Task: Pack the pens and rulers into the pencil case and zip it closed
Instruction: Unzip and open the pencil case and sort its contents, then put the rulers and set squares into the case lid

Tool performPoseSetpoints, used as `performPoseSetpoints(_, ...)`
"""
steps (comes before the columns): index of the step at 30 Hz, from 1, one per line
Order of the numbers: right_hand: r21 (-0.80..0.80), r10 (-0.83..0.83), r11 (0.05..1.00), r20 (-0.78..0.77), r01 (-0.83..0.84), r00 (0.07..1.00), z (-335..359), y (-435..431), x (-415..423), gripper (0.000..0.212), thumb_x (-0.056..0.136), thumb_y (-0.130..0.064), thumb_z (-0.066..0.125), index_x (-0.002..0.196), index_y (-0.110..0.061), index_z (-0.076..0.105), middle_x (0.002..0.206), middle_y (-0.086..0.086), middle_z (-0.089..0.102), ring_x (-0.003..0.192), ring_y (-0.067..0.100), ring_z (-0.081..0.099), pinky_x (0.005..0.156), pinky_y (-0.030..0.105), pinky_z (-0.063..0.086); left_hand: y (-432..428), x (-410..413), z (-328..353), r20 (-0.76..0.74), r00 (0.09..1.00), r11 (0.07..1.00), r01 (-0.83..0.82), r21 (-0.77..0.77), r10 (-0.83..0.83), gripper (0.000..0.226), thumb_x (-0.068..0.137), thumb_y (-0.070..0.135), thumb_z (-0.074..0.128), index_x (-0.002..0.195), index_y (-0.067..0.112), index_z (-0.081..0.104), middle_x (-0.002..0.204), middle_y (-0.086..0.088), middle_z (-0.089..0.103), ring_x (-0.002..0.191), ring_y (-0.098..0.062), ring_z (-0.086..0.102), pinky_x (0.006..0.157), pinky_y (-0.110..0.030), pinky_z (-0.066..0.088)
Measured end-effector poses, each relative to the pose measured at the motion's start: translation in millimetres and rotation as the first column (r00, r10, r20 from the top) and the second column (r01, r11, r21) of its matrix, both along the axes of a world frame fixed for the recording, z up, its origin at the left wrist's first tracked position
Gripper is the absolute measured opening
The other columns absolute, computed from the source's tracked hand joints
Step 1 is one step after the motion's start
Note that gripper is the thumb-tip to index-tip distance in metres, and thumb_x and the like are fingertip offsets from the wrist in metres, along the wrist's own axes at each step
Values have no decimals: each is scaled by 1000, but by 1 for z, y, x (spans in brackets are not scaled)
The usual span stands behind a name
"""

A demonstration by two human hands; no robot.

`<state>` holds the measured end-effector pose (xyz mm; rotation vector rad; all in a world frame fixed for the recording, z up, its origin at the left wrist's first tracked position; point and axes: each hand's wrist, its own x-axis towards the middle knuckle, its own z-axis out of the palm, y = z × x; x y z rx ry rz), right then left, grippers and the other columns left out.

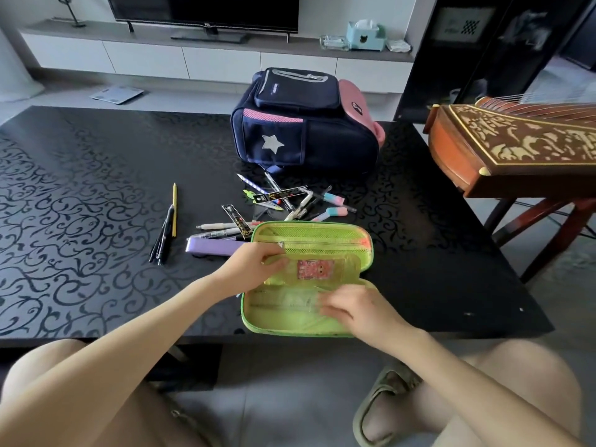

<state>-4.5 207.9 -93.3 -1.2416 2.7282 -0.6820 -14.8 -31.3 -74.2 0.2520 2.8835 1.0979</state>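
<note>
The black patterned table (96, 188) fills the middle of the frame, with the navy backpack (303, 124) at upper centre. My lime-green pencil case (309, 279) lies open at lower centre, its zip undone and mesh pocket showing. I judge packing barely begun: the heap of pens and rulers (277, 204) sits just above it, and three more pens (167, 227) lie to the left. My left hand (254, 266) pinches the inner flap; my right hand (361, 311) presses a clear ruler (290, 300) into the lower half.
</note>
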Motion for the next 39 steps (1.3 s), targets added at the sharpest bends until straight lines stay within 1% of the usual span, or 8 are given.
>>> performPoseSetpoints(6, 161, -226, 960, -28, 228, 974, -3, 29, 5, 25, 86, -9, 57, 106, -16, 70, 104, 0, 71, 102, 21, 63, 88, 38, 51, 2, 6, -1, 4, 999, 999, -36, 8, 36, 22, 91, 28, 56, 89, 8, 65, 74, -5, 62, 64, -20, 51, 59, -22, 39)
performPoseSetpoints(11, 113, -169, 982, 186, 150, 968, -7, 27, 13, 48, 88, 6, 43, 126, -18, 58, 135, -5, 54, 131, 5, 41, 109, 18, 30, 7, 11, 0, 24, 996, 996, -82, 37, 81, 19, 89, 29, 60, 99, 15, 68, 82, 0, 66, 74, -21, 58, 69, -28, 45)
performPoseSetpoints(14, 25, -152, 988, 49, 151, 987, 9, 23, 10, 45, 81, 7, 45, 113, -15, 68, 117, -1, 68, 113, 11, 60, 97, 29, 47, 1, 12, 1, 121, 993, 999, -3, 41, -2, 12, 84, 28, 66, 93, 20, 70, 81, 11, 66, 74, -5, 60, 71, -21, 44)
performPoseSetpoints(17, -221, -192, 958, -32, 180, 981, 43, 13, 0, 27, 83, -5, 51, 95, -13, 74, 87, -8, 73, 82, 3, 67, 74, 16, 53, -10, 13, 8, 316, 932, 978, 131, 160, -177, 16, 78, 19, 72, 92, 26, 69, 88, 20, 66, 84, 5, 60, 77, -10, 42)
performPoseSetpoints(22, -274, -307, 916, -11, 292, 952, 67, -16, -49, 16, 87, -12, 60, 95, -15, 73, 86, -10, 72, 72, 6, 65, 71, 20, 51, -25, 2, 25, 388, 905, 955, 56, 293, -172, 17, 71, 24, 66, 86, 26, 73, 89, 13, 73, 87, 2, 65, 81, -14, 49)
performPoseSetpoints(26, -114, -349, 932, -30, 344, 937, 56, -50, -96, 16, 89, -21, 58, 92, -19, 73, 88, -8, 73, 77, 7, 62, 74, 28, 50, -39, -24, 22, 133, 983, 983, -140, 117, 124, 11, 83, 18, 66, 80, 27, 73, 68, 27, 68, 69, 12, 60, 77, -20, 49)
performPoseSetpoints(32, 217, -316, 915, -135, 339, 939, 30, -119, -140, 32, 93, -37, 50, 90, -14, 72, 87, 3, 71, 90, 24, 60, 67, 30, 41, -55, -70, 13, -89, 931, 892, -364, -266, 353, 18, 84, 15, 54, 83, 16, 71, 83, -1, 62, 86, -28, 61, 66, -28, 42)
performPoseSetpoints(39, 455, -439, 763, -157, 460, 885, 6, -164, -179, 58, 75, -66, 58, 103, -15, 63, 111, 3, 61, 110, 25, 51, 85, 33, 38, -55, -133, -13, 17, 923, 792, -320, -520, 384, 32, 79, 43, 63, 94, 15, 65, 104, -5, 63, 96, -28, 59, 79, -33, 40)
